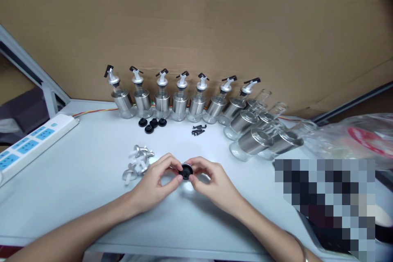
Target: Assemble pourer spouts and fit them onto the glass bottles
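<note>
My left hand and my right hand meet over the middle of the table. Between their thumbs and fingers they pinch a round black stopper, its hollow side facing me. A thin silvery rim shows at its upper edge; what lies behind it is hidden. Left of my left hand lie several silver pourer spouts. Farther back are several loose black stoppers and a small heap of black levers.
A row of glass-and-steel bottles with lever pourers stands along the cardboard wall. Several bottles without pourers cluster at the right. A power strip lies at the left, a clear plastic bag at the right.
</note>
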The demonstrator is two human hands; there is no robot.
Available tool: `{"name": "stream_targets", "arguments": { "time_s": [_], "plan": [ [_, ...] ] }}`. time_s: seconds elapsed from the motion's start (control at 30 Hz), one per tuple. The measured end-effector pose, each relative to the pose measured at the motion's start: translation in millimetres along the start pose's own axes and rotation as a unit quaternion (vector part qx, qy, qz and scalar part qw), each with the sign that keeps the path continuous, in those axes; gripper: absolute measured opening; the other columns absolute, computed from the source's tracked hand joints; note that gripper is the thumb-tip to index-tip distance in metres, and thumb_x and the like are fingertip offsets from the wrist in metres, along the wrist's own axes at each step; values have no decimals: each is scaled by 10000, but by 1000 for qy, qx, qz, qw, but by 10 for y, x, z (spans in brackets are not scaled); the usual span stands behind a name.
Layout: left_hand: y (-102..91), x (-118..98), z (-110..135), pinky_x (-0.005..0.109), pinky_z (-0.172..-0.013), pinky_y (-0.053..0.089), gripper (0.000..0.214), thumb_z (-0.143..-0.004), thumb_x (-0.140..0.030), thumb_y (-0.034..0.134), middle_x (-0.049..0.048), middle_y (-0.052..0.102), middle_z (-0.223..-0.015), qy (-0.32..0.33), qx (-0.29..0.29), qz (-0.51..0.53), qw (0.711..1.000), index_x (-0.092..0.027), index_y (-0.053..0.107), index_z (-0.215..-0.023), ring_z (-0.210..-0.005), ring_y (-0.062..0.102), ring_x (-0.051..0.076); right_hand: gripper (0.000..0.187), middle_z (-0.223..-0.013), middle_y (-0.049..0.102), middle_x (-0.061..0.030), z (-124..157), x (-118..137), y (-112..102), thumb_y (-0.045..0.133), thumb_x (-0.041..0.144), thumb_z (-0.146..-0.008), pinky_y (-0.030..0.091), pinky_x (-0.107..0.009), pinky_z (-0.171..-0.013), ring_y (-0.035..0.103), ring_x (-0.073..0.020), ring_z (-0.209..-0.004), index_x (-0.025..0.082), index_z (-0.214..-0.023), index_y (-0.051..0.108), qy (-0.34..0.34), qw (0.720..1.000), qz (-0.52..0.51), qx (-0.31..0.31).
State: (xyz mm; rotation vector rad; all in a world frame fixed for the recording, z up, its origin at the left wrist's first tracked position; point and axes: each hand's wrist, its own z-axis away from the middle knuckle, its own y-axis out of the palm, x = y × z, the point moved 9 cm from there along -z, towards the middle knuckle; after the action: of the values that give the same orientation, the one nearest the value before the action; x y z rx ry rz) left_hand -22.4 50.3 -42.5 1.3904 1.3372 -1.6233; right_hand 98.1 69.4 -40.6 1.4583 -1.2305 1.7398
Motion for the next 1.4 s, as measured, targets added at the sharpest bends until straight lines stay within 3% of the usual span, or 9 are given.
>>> {"name": "stream_targets", "arguments": {
  "time_s": [0.27, 0.53, 1.13, 1.4],
  "plan": [
    [-13, -47, 9, 304, -799, 498, 51, -813, -178, 533, 11, 526, -855, 1, -17, 8, 1000, -196, 485, -815, -834, 569, 156, 239, -765, 667, -22, 10, 52, 19, 561, 167, -690, 513, -304, -718, 618, -152, -717, 174, -917, 633, -10, 999, 31, 8],
    [29, 6, 30, 319, -831, 513, 139, -815, -195, 553, 14, 537, -922, -19, -14, 61, 998, -206, 457, -915, -877, 620, 161, 220, -748, 652, -6, 13, 67, 32, 565, 180, -707, 508, -295, -701, 599, -142, -693, 189, -917, 630, -21, 999, 17, 18],
    [46, -31, 54, 347, -855, 488, 161, -811, -155, 513, 7, 506, -921, -2, -10, 12, 1000, -220, 447, -943, -903, 584, 176, 247, -758, 645, -1, 39, 138, 59, 539, 108, -671, 495, -290, -705, 611, -147, -702, 194, -897, 591, -60, 996, 61, 15],
    [8, 2, 51, 357, -900, 498, 226, -782, -164, 541, 5, 488, -959, -20, -46, 37, 998, -227, 423, -965, -949, 574, 164, 299, -864, 680, -35, 41, 160, 55, 539, 101, -684, 503, -300, -743, 614, -157, -767, 183, -962, 611, -85, 993, 79, 7]
  ]
}}
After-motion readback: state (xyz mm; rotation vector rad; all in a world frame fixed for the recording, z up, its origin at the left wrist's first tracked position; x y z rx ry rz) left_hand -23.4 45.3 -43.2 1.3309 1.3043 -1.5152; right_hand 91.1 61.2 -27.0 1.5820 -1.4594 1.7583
